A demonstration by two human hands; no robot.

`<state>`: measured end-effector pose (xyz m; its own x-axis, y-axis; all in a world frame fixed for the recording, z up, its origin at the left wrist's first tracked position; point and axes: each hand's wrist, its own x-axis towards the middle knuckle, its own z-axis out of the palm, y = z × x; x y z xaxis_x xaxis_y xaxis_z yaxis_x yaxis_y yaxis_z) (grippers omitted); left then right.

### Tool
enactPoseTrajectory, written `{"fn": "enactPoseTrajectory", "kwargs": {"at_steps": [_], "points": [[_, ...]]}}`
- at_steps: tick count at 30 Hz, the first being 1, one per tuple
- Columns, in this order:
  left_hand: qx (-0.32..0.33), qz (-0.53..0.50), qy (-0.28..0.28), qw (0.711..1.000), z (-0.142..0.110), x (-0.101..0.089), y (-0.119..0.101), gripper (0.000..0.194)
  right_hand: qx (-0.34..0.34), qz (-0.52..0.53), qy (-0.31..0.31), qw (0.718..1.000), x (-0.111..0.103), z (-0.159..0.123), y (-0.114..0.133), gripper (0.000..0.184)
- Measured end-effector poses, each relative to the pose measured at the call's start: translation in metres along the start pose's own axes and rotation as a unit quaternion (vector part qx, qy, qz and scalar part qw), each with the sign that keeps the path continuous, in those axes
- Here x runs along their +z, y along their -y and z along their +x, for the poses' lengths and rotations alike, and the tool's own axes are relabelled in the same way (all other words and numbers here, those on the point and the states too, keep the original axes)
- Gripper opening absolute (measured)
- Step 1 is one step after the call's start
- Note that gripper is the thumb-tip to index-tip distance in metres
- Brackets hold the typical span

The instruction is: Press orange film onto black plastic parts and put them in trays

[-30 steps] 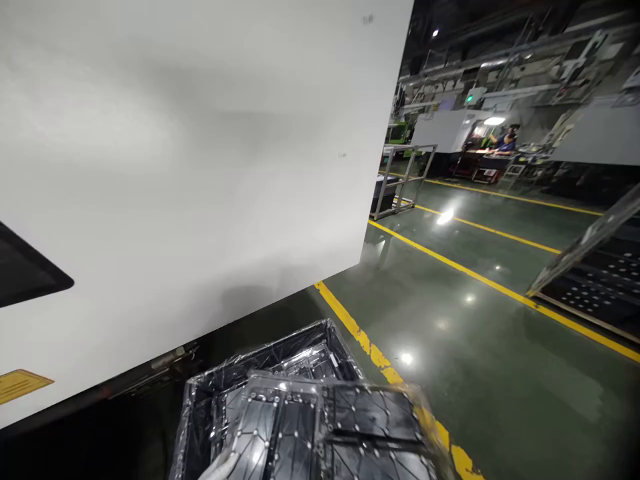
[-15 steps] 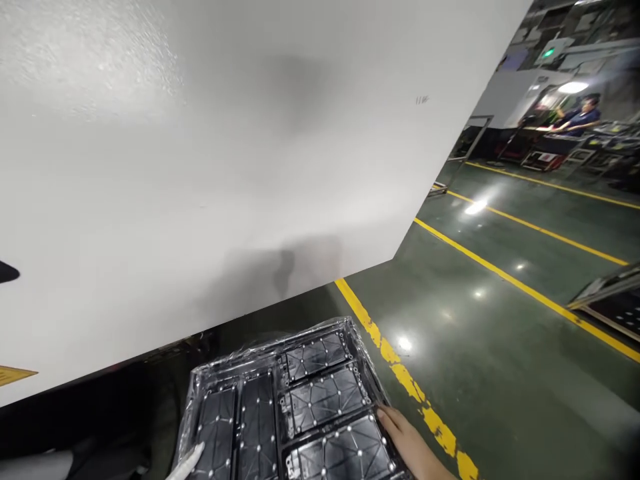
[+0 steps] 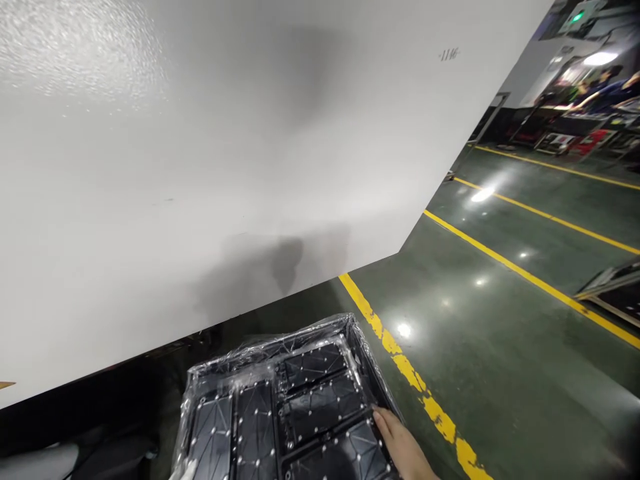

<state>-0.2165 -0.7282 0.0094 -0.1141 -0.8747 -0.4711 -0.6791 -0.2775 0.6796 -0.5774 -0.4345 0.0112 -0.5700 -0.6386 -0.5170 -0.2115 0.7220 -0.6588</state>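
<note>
A shallow black tray (image 3: 280, 407) wrapped in clear plastic film sits at the bottom of the view, divided into several compartments with rows of small metal studs. My right hand (image 3: 400, 443) grips its right edge, fingers pressed over the film. At the tray's lower left corner, a white sliver that may be my left hand (image 3: 186, 471) shows at the frame edge. It looks gloved or sleeved, and its fingers are hidden. The tray's near end is cut off by the frame.
A large white machine panel (image 3: 200, 167) fills the upper left. A green polished floor (image 3: 500, 347) runs right, marked with yellow lines (image 3: 410, 373). A person (image 3: 605, 87) works at a distant bench. A dark rack (image 3: 610, 287) stands at the right edge.
The view has swung, so the white panel fills more of it and the rack has shifted right. My right hand, absent a second ago, now grips the tray, which looks flatter.
</note>
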Motion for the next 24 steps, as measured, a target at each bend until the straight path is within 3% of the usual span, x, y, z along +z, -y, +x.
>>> {"fn": "enactPoseTrajectory", "kwargs": {"at_steps": [6, 10, 12, 14, 16, 18, 22, 24], "points": [[0.024, 0.085, 0.028, 0.996, 0.001, 0.008, -0.014, 0.069, 0.03, -0.026, -0.029, 0.999, -0.006, 0.014, -0.004, 0.069], [0.116, 0.128, 0.039, 0.984, -0.025, 0.03, -0.013, 0.088, 0.048, -0.033, -0.048, 0.997, 0.007, 0.017, 0.001, 0.067], [0.169, 0.143, 0.1, 0.97, -0.045, 0.046, -0.009, 0.087, 0.038, -0.025, -0.065, 0.997, 0.012, 0.014, 0.007, 0.066], [0.211, 0.197, 0.192, 0.938, -0.062, 0.066, -0.006, 0.088, 0.014, -0.009, -0.086, 0.996, 0.016, 0.008, 0.013, 0.064], [0.239, 0.29, 0.274, 0.885, -0.073, 0.091, -0.007, 0.09, -0.013, 0.017, -0.104, 0.994, 0.022, -0.006, 0.018, 0.062], [0.264, 0.343, 0.31, 0.846, -0.078, 0.118, -0.011, 0.09, -0.033, 0.052, -0.116, 0.991, 0.032, -0.029, 0.018, 0.058], [0.327, 0.359, 0.34, 0.805, -0.075, 0.16, -0.031, 0.091, -0.02, 0.116, -0.134, 0.984, 0.06, -0.099, 0.007, 0.048], [0.382, 0.342, 0.368, 0.776, -0.073, 0.173, -0.046, 0.08, 0.013, 0.137, -0.169, 0.976, 0.074, -0.137, 0.0, 0.036]]}}
